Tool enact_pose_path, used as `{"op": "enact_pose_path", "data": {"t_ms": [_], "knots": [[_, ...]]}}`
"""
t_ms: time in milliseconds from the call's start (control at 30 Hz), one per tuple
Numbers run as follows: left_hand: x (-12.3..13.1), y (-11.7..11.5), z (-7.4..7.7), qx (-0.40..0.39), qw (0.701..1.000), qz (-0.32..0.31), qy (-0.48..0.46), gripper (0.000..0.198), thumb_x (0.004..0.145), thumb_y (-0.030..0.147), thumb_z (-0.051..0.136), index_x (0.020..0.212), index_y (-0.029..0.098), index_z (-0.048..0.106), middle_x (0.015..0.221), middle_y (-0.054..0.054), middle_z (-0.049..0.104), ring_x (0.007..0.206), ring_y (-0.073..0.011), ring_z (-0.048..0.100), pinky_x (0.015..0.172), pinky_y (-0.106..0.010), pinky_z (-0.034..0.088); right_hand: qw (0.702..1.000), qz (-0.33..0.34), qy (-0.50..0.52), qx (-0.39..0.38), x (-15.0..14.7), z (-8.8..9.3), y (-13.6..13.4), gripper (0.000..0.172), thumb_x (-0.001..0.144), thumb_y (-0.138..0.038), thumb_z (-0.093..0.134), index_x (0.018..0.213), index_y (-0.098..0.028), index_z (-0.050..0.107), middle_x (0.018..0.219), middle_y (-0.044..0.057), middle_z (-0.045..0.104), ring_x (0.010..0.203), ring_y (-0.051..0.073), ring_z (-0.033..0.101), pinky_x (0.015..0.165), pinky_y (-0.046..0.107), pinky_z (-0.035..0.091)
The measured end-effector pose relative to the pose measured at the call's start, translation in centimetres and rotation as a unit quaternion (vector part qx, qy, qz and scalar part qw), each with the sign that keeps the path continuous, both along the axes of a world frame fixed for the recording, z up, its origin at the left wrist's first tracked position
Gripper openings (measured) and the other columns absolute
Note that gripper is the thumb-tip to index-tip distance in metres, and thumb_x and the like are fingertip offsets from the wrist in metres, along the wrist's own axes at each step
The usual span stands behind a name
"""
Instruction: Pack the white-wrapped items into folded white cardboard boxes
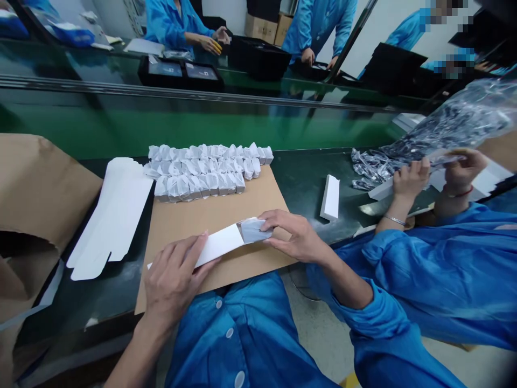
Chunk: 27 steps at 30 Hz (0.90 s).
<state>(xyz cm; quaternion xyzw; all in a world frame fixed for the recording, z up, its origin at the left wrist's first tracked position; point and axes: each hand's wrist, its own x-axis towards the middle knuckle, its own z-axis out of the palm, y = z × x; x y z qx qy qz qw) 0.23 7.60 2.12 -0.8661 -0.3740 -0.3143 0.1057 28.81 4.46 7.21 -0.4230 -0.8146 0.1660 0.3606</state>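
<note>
My left hand [174, 275] grips a long white carton [218, 243] that lies slanted over a brown cardboard sheet [210, 215]. At the carton's open right end, my right hand [293, 234] pinches a small clear plastic packet [253, 230] that sits partly inside the opening. Behind them, rows of several similar wrapped packets [205, 170] lie on the cardboard's far edge.
A stack of flat white carton blanks [113, 215] lies left of the cardboard. A brown paper bag [36, 199] stands at far left. One closed white carton [331, 197] rests to the right. A neighbouring person's hands [436, 175] handle plastic bags [452, 126]. Other workers stand beyond the green conveyor [202, 121].
</note>
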Motion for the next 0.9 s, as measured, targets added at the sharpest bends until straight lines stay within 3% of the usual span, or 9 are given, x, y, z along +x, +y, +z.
{"op": "enact_pose_path", "data": {"t_ms": [133, 300, 367, 467, 533, 600, 667, 800, 900], "knots": [[0.3, -0.9, -0.2, 0.019, 0.999, 0.023, 0.014, 0.065, 0.086, 0.034, 0.066, 0.145, 0.019, 0.042, 0.106, -0.011, 0.072, 0.089, -0.0266, 0.066, 0.078, -0.036, 0.047, 0.998, -0.045, -0.004, 0.045, -1.1, -1.8, -0.8, 0.023, 0.088, -0.012, 0.061, 0.109, -0.020, 0.063, 0.120, 0.014, 0.066, 0.111, 0.022, 0.064, 0.092, 0.037, 0.055], [0.2, -1.3, 0.1, 0.023, 0.999, -0.011, 0.043, 0.065, 0.088, 0.031, 0.064, 0.147, 0.017, 0.039, 0.107, -0.012, 0.072, 0.091, -0.0267, 0.066, 0.079, -0.037, 0.045, 0.986, 0.004, 0.102, -0.130, -1.4, -1.6, 0.0, 0.027, 0.084, -0.014, 0.068, 0.111, -0.020, 0.066, 0.119, 0.010, 0.069, 0.110, 0.020, 0.066, 0.093, 0.035, 0.056], [0.2, -1.2, 0.2, 0.032, 0.999, -0.010, 0.039, 0.063, 0.089, 0.032, 0.063, 0.145, 0.016, 0.041, 0.105, -0.012, 0.072, 0.089, -0.0262, 0.066, 0.078, -0.036, 0.045, 0.968, -0.019, 0.149, -0.202, -1.5, -0.7, 0.3, 0.033, 0.082, -0.016, 0.070, 0.114, -0.021, 0.066, 0.119, 0.009, 0.069, 0.103, 0.018, 0.069, 0.088, 0.033, 0.058], [0.3, -0.7, 0.1, 0.057, 0.998, -0.012, 0.027, 0.055, 0.088, 0.029, 0.063, 0.139, 0.014, 0.048, 0.105, -0.012, 0.072, 0.089, -0.0252, 0.066, 0.078, -0.036, 0.045, 0.957, -0.097, 0.197, -0.189, -2.4, 0.4, 0.0, 0.016, 0.083, -0.017, 0.068, 0.099, -0.018, 0.071, 0.104, 0.008, 0.071, 0.094, 0.018, 0.069, 0.085, 0.033, 0.058], [0.8, -0.6, -0.1, 0.066, 0.998, 0.003, 0.017, 0.049, 0.087, 0.028, 0.065, 0.133, 0.012, 0.054, 0.103, -0.012, 0.072, 0.088, -0.0248, 0.065, 0.077, -0.035, 0.045, 0.959, -0.077, 0.198, -0.186, -3.4, 0.7, -0.3, 0.009, 0.087, -0.018, 0.065, 0.092, -0.018, 0.072, 0.102, 0.008, 0.072, 0.100, 0.020, 0.067, 0.092, 0.037, 0.055], [2.0, -1.0, -0.1, 0.064, 0.997, 0.040, 0.011, 0.046, 0.087, 0.033, 0.066, 0.126, 0.011, 0.059, 0.100, -0.012, 0.072, 0.084, -0.0248, 0.064, 0.073, -0.036, 0.044, 0.957, -0.042, 0.195, -0.213, -4.2, 0.3, -0.4, 0.013, 0.087, -0.021, 0.066, 0.099, -0.019, 0.072, 0.114, 0.008, 0.070, 0.111, 0.021, 0.064, 0.099, 0.039, 0.051], [3.9, -1.6, 0.2, 0.046, 0.996, 0.074, 0.018, 0.045, 0.087, 0.039, 0.065, 0.123, 0.012, 0.061, 0.097, -0.011, 0.072, 0.081, -0.0244, 0.063, 0.069, -0.036, 0.043, 0.951, -0.087, 0.204, -0.217, -4.6, -0.6, 0.1, 0.026, 0.083, -0.025, 0.071, 0.108, -0.020, 0.069, 0.118, 0.008, 0.069, 0.108, 0.021, 0.064, 0.096, 0.039, 0.051], [6.5, -0.7, 1.8, -0.031, 0.998, 0.058, 0.015, 0.057, 0.089, 0.048, 0.059, 0.135, 0.013, 0.052, 0.117, -0.011, 0.069, 0.098, -0.0240, 0.064, 0.079, -0.035, 0.047, 0.935, -0.188, 0.232, -0.191, -0.8, -1.4, 3.4, 0.032, 0.075, -0.034, 0.078, 0.103, -0.019, 0.071, 0.094, 0.006, 0.072, 0.084, 0.019, 0.066, 0.079, 0.035, 0.055], [3.1, 3.0, 3.4, -0.078, 0.990, 0.113, -0.044, 0.071, 0.089, 0.057, 0.054, 0.144, 0.014, 0.041, 0.139, -0.015, 0.057, 0.123, -0.0283, 0.055, 0.098, -0.039, 0.045, 0.937, -0.219, 0.206, -0.179, 6.7, 0.3, 7.1, 0.039, 0.069, -0.036, 0.082, 0.104, -0.021, 0.072, 0.094, 0.008, 0.072, 0.085, 0.019, 0.067, 0.075, 0.033, 0.055]]}}
